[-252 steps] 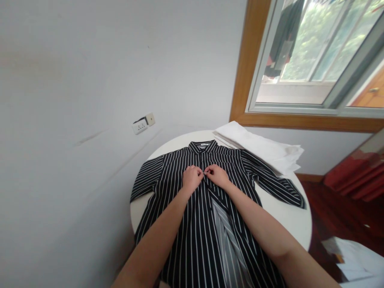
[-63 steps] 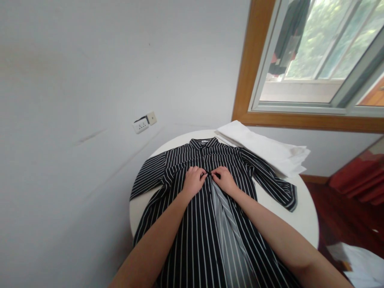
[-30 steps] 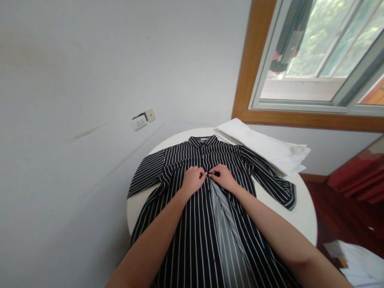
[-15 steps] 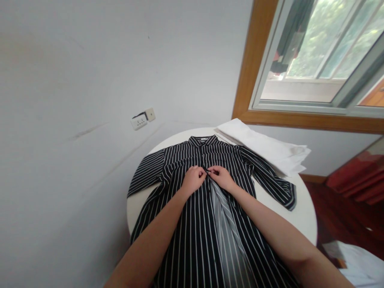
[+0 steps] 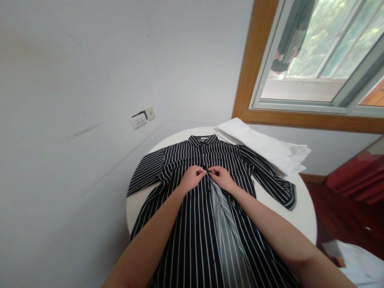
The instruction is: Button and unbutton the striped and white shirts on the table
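Note:
A black shirt with white stripes (image 5: 192,216) lies front up on a round white table (image 5: 306,208), its collar toward the wall and its lower part reaching down toward me. Both sleeves are spread out to the sides. My left hand (image 5: 193,178) pinches the shirt's front edge at mid-chest. Close beside it, my right hand (image 5: 221,178) pinches the other front edge, the fingertips of both hands nearly meeting. Above the hands the front is closed; below them it gapes, showing the greyish inside. Any button between the fingers is too small to make out.
A folded white cloth (image 5: 264,146) lies at the table's back right, partly by the right sleeve. A wall socket (image 5: 139,121) is behind the table on the left. A wood-framed window (image 5: 306,60) is at the right. White material (image 5: 357,260) lies low on the right.
The fingers of both hands have shifted slightly at the front edge. The shirt and everything around it look the same.

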`<state>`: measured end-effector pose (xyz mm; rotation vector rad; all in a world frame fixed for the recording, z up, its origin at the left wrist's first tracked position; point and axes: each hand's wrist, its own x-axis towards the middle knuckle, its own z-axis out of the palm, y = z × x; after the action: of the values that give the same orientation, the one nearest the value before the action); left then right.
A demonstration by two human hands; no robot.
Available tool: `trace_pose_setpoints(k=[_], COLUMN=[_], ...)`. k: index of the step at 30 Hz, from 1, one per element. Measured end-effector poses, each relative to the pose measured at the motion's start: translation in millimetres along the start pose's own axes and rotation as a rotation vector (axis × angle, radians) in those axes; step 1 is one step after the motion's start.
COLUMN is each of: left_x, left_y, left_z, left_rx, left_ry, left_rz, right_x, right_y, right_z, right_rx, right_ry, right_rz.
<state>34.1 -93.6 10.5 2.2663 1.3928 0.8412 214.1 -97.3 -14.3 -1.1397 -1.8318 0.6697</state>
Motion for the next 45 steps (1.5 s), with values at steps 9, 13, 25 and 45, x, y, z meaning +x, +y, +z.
trace_pose_setpoints(k=[9,13,25,45], left_x=[2.1,1.9,0.4,0.6], left_y=[-3.4,-2.4,-2.9,-5.2], left_z=[0.5,0.3,3.8,6.8], left_rx=[-0.058,-0.068,0.031,0.109], left_ry=[-0.053,-0.045,-0.037,-0.057], left_rz=[-0.018,-0.01,-0.026,-0.033], right_x=[0.4,-0.4,-6.5,2.4], right_y=[3.8,3.7,-15.4,-11.8], right_z=[1.2,1.2,-3.9,-0.5], right_rx=[0.031,0.051,0.026,-0.106], right_ry=[0.004,0.003,-0.1,-0.047], right_rz=[0.025,0.03,-0.013,0.014])
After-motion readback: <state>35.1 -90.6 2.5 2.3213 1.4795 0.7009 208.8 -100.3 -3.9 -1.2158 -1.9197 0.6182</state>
